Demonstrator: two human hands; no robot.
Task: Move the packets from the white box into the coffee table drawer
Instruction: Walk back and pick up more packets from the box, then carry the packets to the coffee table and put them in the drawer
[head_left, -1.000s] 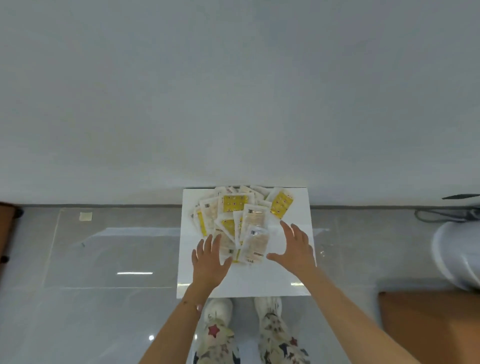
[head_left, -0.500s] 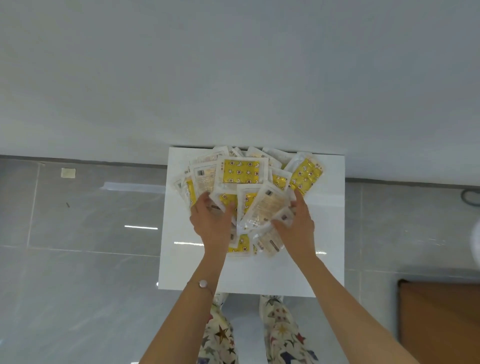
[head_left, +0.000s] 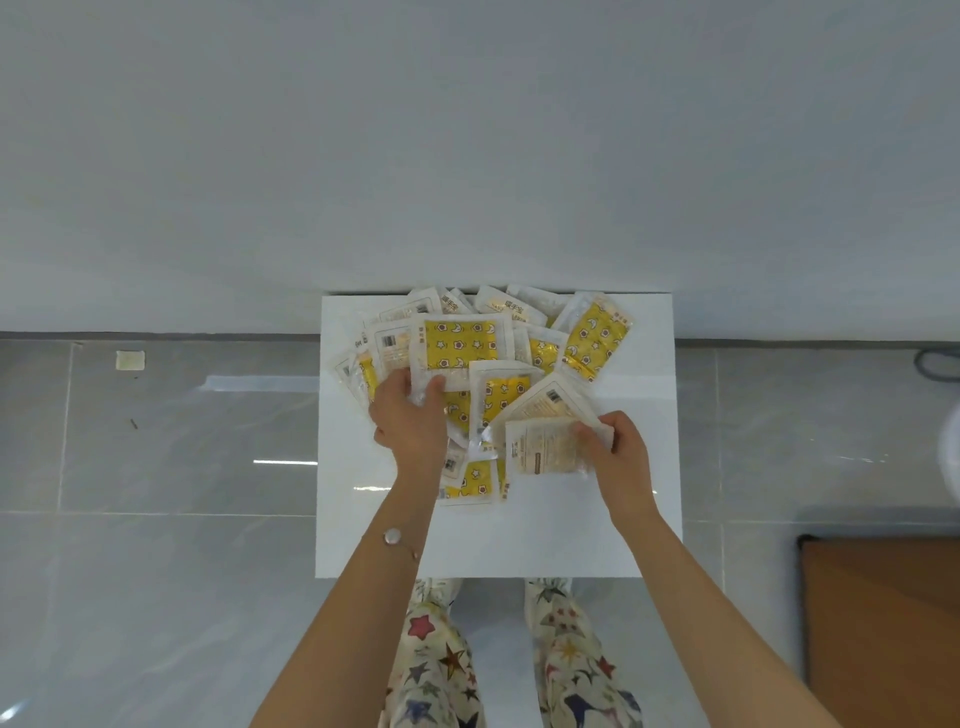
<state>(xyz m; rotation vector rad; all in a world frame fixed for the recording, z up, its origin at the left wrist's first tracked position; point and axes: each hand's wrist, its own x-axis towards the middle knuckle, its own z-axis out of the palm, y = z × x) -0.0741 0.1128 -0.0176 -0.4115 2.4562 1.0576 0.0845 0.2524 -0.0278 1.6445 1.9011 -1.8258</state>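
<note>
Pulled partly free of the pile (head_left: 500, 391) since before, pale packet (head_left: 545, 451) pinched in right hand (head_left: 619, 453); yellow star-print packet (head_left: 460, 347) gripped at lower edge by left hand (head_left: 409, 422), atop white box (head_left: 647, 400).

Packets (head_left: 467, 353) crowding far half of white box (head_left: 519, 540); near half lying open; wall (head_left: 467, 156) closing off far side; floor (head_left: 156, 519) lying open left and right.

Both bare arms reach forward, forearms converging slightly. The left hand (head_left: 410, 423) lies palm down, its fingers and thumb curled on packets (head_left: 460, 358). The right hand (head_left: 621, 460), knuckles up, pinches a pale packet (head_left: 543, 449) at its right edge.
</note>
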